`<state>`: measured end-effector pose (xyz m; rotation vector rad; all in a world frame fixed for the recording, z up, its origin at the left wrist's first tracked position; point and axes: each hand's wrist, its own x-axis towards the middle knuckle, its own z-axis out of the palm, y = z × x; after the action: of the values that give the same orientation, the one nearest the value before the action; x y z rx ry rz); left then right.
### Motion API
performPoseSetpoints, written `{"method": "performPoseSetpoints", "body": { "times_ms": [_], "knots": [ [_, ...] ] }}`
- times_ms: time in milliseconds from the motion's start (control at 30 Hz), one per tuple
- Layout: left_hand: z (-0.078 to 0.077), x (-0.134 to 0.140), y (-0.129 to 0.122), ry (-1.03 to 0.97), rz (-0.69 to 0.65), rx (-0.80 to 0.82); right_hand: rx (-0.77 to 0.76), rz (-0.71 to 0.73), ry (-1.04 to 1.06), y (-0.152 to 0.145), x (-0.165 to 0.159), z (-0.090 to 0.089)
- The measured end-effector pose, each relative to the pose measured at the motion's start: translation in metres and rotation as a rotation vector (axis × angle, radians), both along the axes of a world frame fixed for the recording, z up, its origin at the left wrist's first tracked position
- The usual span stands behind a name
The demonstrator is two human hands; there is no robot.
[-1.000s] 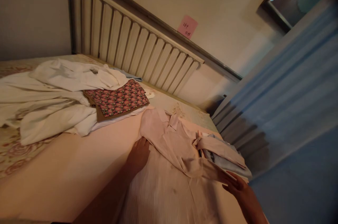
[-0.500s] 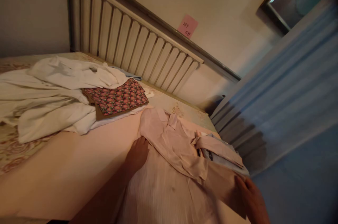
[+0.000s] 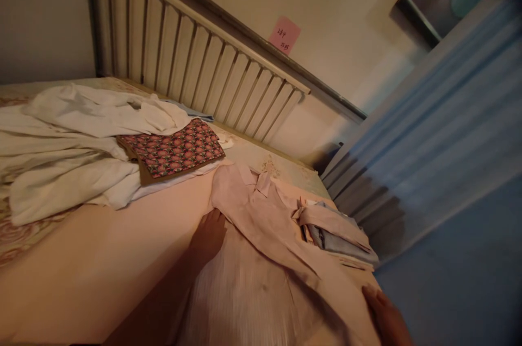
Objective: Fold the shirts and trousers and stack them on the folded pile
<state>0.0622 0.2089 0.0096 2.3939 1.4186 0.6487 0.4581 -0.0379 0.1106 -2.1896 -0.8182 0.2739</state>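
Observation:
A pale pink collared shirt (image 3: 265, 242) lies spread out, its collar away from me and its lower part blurred. My left hand (image 3: 207, 237) rests palm down on the shirt's left side below the shoulder, fingers stretched out and together. At the lower right, my right hand (image 3: 385, 313) is closed at the edge of the shirt's right sleeve (image 3: 338, 286), which slants down toward me. The frame cuts off the sleeve's end, and the fingertips are partly hidden.
To the left lie a rumpled white garment (image 3: 81, 155) and a red patterned cloth (image 3: 175, 150). Folded clothes (image 3: 342, 237) are stacked on the right. Behind stand a radiator (image 3: 196, 57) and a blue curtain (image 3: 428, 155). A pink note (image 3: 284, 35) hangs on the wall.
My right hand has moved slightly down, and the sleeve now lies straighter and lower, uncovering more of the folded stack. My left hand stays on the shirt. The view has shifted slightly.

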Motion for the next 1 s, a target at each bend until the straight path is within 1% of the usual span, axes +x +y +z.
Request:
{"method": "performPoseSetpoints", "body": {
  "times_ms": [100,167,200,267,333,367,467,567,667,767,867,933,1000],
  "knots": [
    [0.000,0.000,0.000,0.010,-0.007,-0.005,-0.224,0.094,-0.134,-0.013,0.022,-0.042],
    [-0.001,0.001,0.000,0.012,-0.007,-0.006,-0.322,0.120,-0.212,-0.017,0.032,-0.061],
    [-0.001,0.001,0.000,0.013,-0.007,-0.005,-0.337,0.129,-0.258,-0.015,0.034,-0.066],
    [-0.002,0.001,0.000,0.015,-0.005,-0.002,-0.301,0.159,-0.366,-0.005,0.028,-0.069],
    [-0.001,0.001,0.000,0.019,-0.008,0.003,-0.226,0.230,-0.464,0.015,0.012,-0.064],
    [-0.001,0.001,-0.001,0.022,-0.011,0.007,-0.208,0.289,-0.476,0.028,0.002,-0.061],
    [0.000,0.000,-0.002,0.024,-0.014,0.012,-0.189,0.472,-0.389,0.072,-0.032,-0.057],
    [-0.001,-0.001,-0.002,0.020,-0.011,0.005,-0.164,0.615,-0.372,0.110,-0.059,-0.064],
    [-0.002,0.000,-0.002,0.020,-0.004,0.002,-0.171,0.645,-0.434,0.133,-0.072,-0.073],
    [-0.002,0.000,-0.002,0.029,-0.001,-0.001,-0.227,0.649,-0.502,0.145,-0.077,-0.078],
    [-0.001,0.000,-0.003,0.025,-0.006,-0.006,-0.295,0.650,-0.523,0.150,-0.077,-0.078],
    [-0.001,-0.001,-0.003,0.018,-0.002,-0.005,-0.313,0.644,-0.517,0.151,-0.076,-0.077],
    [0.000,-0.001,-0.003,0.014,-0.002,-0.008,-0.304,0.592,-0.518,0.150,-0.076,-0.075]
  ]
}}
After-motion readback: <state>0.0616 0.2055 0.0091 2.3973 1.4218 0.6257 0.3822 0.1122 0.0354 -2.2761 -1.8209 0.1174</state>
